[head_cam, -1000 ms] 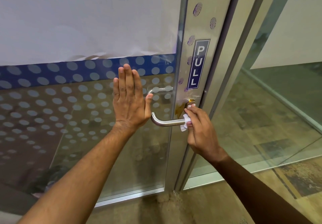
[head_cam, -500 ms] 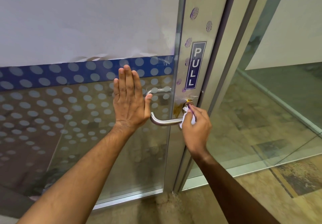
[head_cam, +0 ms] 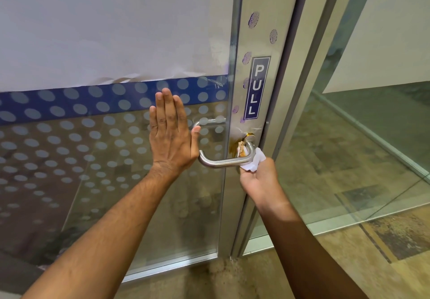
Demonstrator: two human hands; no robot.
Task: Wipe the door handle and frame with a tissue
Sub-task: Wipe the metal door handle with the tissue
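Observation:
A steel lever door handle (head_cam: 221, 162) juts from the metal door frame (head_cam: 256, 31), with a brown smear around its round base (head_cam: 242, 146). My right hand (head_cam: 258, 182) sits just below the handle's right bend and grips a crumpled white tissue (head_cam: 254, 162) pressed against that bend. My left hand (head_cam: 169, 133) lies flat with straight fingers on the glass door panel (head_cam: 93, 182), left of the handle. Purple smudges (head_cam: 253, 19) dot the frame above a blue PULL sign (head_cam: 256, 89).
The glass carries a blue band with pale dots (head_cam: 69, 105) and a white sheet above it. To the right stands a second glass panel (head_cam: 360, 147) in its own frame. A tan tiled floor (head_cam: 349, 270) runs below.
My right hand has slid down from the handle's base to beneath its right bend, taking the tissue along. The brown smear at the base now shows. My left hand has stayed on the glass.

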